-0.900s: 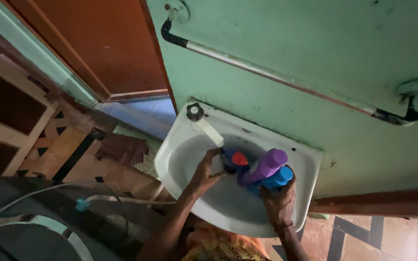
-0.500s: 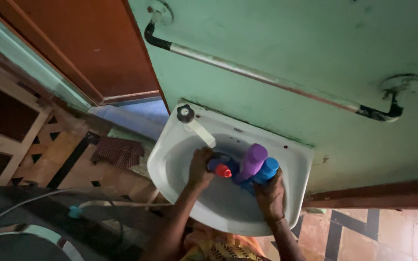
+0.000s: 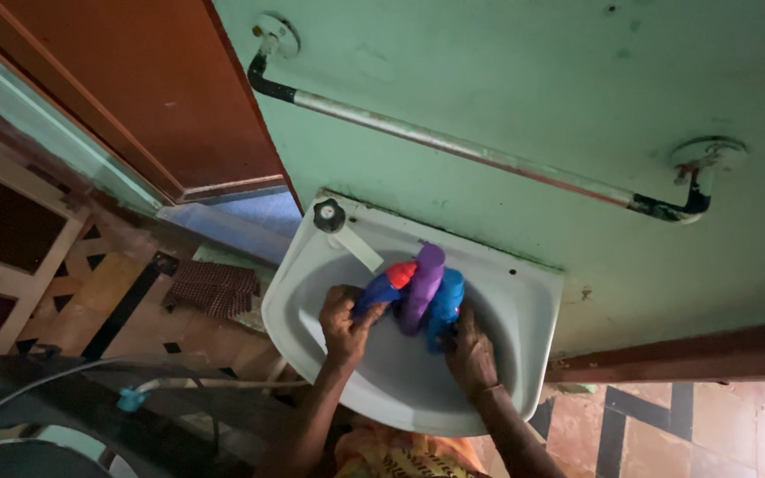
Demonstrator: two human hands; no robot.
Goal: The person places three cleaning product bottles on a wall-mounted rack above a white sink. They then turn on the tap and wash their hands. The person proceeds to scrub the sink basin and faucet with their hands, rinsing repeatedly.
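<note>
Head view: left hand (image 3: 343, 324) fingers clasp a blue plastic bottle with red cap (image 3: 383, 285) inside the white ceramic wall basin (image 3: 524, 310). Right hand (image 3: 471, 354) grips a blue-capped bottle (image 3: 445, 305) beside a purple bottle (image 3: 422, 285). All three bottles already sit in the basin; the tap (image 3: 329, 215) shows no water running, so any rinsing looks not yet done.

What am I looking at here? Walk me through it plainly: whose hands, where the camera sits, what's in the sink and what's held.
The camera is worn on a person's head and looks down, so both arms are that person's own. They reach into a white wall-mounted sink with a tap at its corner. The left hand grips a blue bottle with a red cap. The right hand holds a blue bottle; a purple bottle stands between the two. Above is a green wall with a metal rail; a brown door is at left.
</note>
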